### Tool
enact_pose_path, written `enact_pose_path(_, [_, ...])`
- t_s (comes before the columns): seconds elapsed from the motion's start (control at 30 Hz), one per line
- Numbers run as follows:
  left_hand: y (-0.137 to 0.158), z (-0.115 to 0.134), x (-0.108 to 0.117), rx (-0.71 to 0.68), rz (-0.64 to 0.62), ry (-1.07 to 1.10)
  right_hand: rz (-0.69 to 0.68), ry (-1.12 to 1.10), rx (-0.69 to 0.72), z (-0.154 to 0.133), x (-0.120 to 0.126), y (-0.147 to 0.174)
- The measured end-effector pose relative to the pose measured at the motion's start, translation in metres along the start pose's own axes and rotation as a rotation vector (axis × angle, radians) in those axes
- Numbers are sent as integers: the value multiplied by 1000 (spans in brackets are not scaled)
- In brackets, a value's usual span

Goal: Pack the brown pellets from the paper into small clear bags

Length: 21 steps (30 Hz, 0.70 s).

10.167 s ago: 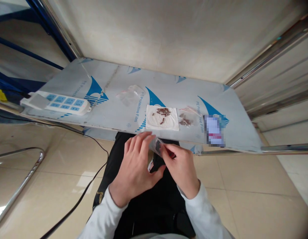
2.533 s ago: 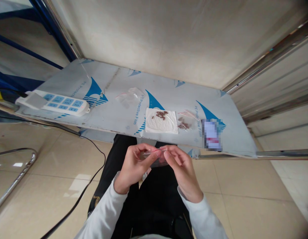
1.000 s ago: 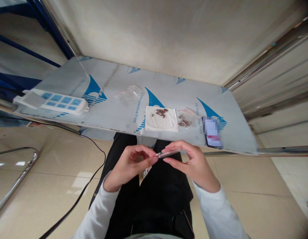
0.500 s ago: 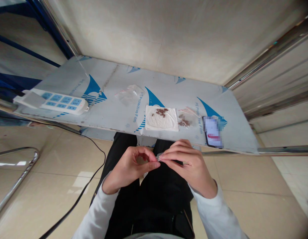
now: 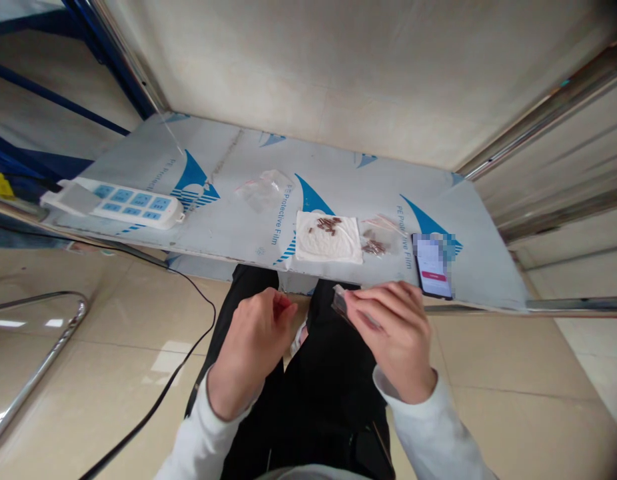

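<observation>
The grip of the right hand (image 5: 396,327) is pinched on a bag (image 5: 340,302), over the lap; the left hand (image 5: 251,347) curls (whether around anything, I cannot tell). The bag looks light, limp, probably slippery, best held by an edge.

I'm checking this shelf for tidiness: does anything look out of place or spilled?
Two things: one brown piece lies apart from the pile on the white pad, and the phone lies askew, its lower end near the front edge of the shelf, where it could get knocked off. No clear spill.
</observation>
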<state>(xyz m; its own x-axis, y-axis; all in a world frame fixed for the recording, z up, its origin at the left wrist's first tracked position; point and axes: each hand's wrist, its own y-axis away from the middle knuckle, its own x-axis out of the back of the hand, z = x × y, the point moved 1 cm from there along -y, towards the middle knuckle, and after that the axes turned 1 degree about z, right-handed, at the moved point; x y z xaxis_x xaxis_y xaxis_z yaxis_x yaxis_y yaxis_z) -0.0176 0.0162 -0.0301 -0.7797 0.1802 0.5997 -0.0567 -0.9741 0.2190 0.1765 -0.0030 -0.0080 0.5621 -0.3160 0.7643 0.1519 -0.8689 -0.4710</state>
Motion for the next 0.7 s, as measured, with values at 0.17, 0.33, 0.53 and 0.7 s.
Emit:
enact_pose_path(0.17, [-1, 10, 7, -248, 11, 201, -100, -339, -228, 3, 4, -4])
enact_pose_path(0.33, [-4, 14, -1, -387, -134, 478, -193, -556, -390, -3, 3, -8])
enact_pose_path(0.53, [-3, 9, -6, -372, -99, 623, -247, -645, -414, -5, 3, -9])
enact_pose_path(0.7, [3, 14, -14, -351, -16, 612, -296, -696, -469, -4, 4, -9])
